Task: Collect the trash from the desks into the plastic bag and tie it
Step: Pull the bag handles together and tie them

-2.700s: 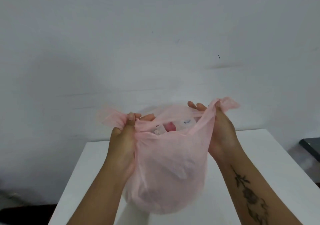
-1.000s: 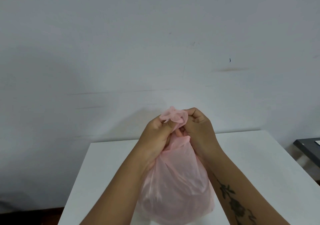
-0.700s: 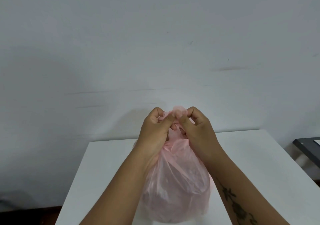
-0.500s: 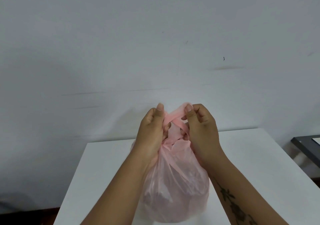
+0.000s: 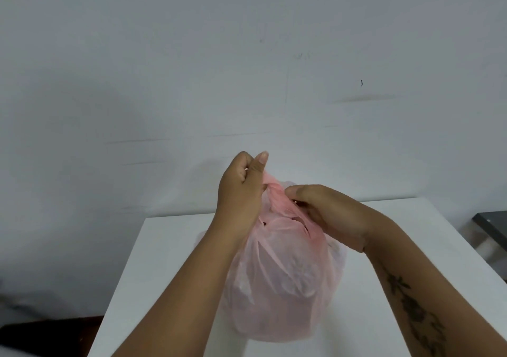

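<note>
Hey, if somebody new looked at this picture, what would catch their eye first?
The pink plastic bag in the middle, bulging with trash, above the white desk. Next the left hand and right hand, both pinching its twisted handles at the top. Behind is a bare grey wall.

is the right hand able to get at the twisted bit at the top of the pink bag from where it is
Probably yes. The right hand already has its fingertips at the twisted neck of the pink bag, and nothing lies between them. The left hand pinches the same strip from the other side.
</note>
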